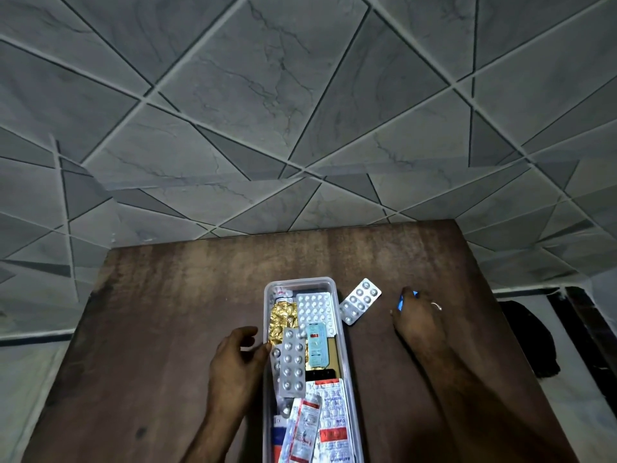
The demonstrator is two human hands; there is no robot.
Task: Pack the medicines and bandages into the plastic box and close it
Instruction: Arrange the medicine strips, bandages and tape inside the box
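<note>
Fingers [402,300] of right hand [417,317] pinching blue item [400,301], left fingers [248,332] spread, plastic box [337,315] lengthwise away.

Print covers the red-and-white medicine strips [329,426] in the plastic box [347,362], too blurred to read.

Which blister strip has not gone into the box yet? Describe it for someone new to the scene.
On the brown table stands a clear plastic box full of strips. The silver blister strip leans on the box's far right rim, the only one outside.
</note>
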